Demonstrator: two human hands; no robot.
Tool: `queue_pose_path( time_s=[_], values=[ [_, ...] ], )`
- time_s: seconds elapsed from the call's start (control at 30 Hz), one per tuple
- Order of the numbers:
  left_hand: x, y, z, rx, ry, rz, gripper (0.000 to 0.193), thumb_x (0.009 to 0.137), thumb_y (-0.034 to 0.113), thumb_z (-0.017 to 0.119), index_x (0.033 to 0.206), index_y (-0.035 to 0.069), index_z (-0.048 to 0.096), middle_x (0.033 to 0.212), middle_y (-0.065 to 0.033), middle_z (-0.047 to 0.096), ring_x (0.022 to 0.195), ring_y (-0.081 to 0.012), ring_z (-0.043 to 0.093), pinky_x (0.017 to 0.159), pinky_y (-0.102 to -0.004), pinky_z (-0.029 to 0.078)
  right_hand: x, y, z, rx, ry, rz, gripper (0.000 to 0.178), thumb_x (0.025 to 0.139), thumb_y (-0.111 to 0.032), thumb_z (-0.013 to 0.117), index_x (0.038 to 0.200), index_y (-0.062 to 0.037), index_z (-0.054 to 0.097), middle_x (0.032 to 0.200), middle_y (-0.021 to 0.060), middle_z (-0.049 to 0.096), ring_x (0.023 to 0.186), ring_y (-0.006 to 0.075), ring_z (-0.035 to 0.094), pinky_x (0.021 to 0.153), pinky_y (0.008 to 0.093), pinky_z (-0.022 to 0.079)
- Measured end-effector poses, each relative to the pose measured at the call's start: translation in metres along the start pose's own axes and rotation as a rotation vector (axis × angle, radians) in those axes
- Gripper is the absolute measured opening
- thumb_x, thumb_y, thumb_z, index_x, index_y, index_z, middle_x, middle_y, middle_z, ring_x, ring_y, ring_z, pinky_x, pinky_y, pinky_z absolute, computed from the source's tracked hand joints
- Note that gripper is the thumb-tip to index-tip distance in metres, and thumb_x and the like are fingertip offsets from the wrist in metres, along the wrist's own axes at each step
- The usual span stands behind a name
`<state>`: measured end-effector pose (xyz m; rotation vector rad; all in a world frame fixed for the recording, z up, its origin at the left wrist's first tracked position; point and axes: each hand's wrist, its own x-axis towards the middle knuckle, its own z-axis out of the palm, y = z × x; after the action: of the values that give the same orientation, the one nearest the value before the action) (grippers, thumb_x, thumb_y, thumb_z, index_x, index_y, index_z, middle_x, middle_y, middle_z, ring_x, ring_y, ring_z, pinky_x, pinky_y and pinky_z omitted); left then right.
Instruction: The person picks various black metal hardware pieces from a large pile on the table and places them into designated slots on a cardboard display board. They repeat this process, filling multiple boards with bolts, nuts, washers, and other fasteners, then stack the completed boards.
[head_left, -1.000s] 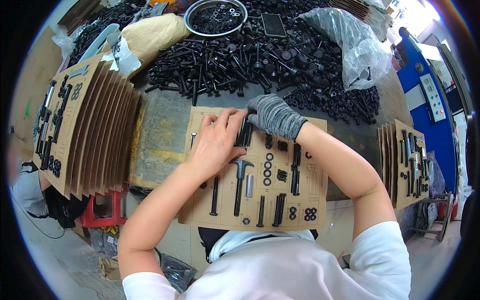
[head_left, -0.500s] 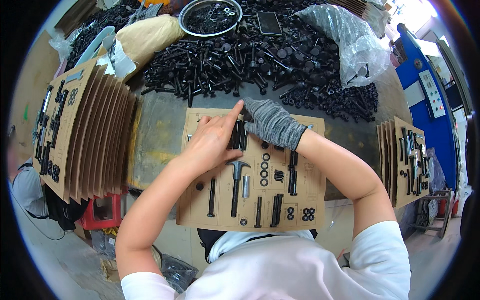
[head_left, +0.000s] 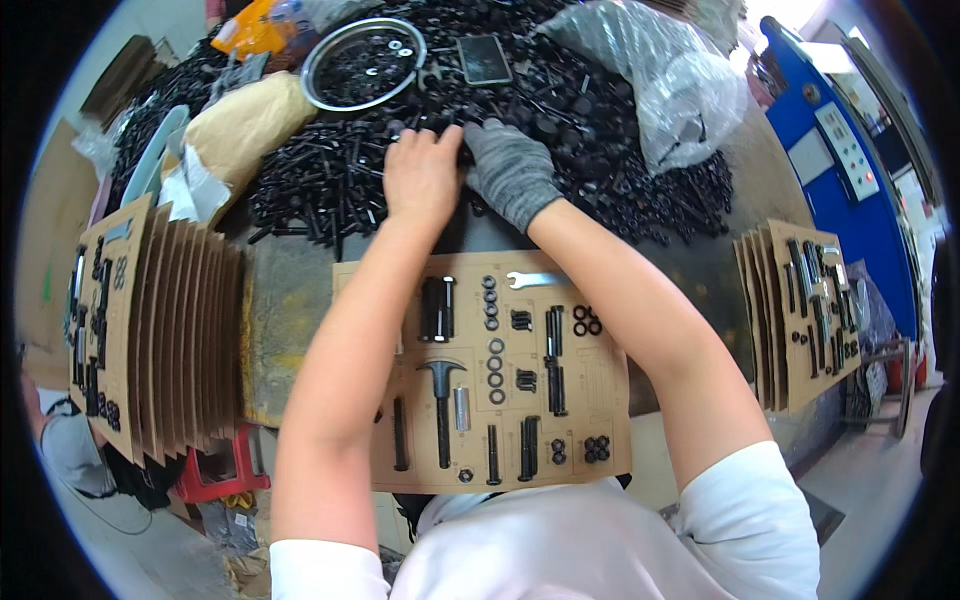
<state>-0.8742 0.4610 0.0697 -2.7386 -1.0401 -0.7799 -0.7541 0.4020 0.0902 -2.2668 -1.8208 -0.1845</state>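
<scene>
Head view: both hands out over the table, side by side, fingertips into the near edge of a pile of black bolts [head_left: 590, 130]. Left hand [head_left: 423, 180] bare, fingers bent down; tips lost among the dark parts, can't tell if gripping or loose. Right hand [head_left: 512, 175] in grey knit glove, fingers curled, close by the left; can't tell what it grasps, if anything.

Cardboard sheet [head_left: 600, 400] sits nearer the body than the fingers, under the forearms, near edge by the person's middle. On it, in groups: black bolts, nuts, washers, a T-shaped piece [head_left: 443, 400], silver sleeve [head_left: 462, 408], and a wrench [head_left: 535, 280] at the far edge, just below the right fingers.

Table [head_left: 290, 320] is dark, worn, yellowish patches left of and nearer than the left fingers. Beyond the fingers: round metal bowl [head_left: 304, 72] with washers, to the left; phone [head_left: 484, 60] straight past, lying on the pile. Right of the right fingers, clear plastic bag [head_left: 665, 85]. Brown paper sack [head_left: 250, 125] left of the left fingers.

Cardboard stacks well apart from the fingers, one left [head_left: 190, 330], one right [head_left: 757, 310]. Room: blue machine [head_left: 880, 260] far right, red stool [head_left: 222, 470] low left.
</scene>
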Motion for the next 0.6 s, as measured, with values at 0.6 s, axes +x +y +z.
queue_pose_path(
  time_s=[0.6],
  values=[
    [-0.069,0.06,-0.137,-1.011,-0.165,-0.139,0.026,0.085,0.007,0.072,0.109,0.007,0.064,0.096,-0.0003,0.06,0.082,-0.0068,0.059,0.072,-0.022,0.048,-0.303,0.037,-0.131,0.398,-0.317,0.067,0.021,0.078,-0.02,0.074,0.095,-0.0098,0.067,0.086,0.0097,0.062,0.081,0.0272,0.063,0.073,0.0378,0.054]
  ],
)
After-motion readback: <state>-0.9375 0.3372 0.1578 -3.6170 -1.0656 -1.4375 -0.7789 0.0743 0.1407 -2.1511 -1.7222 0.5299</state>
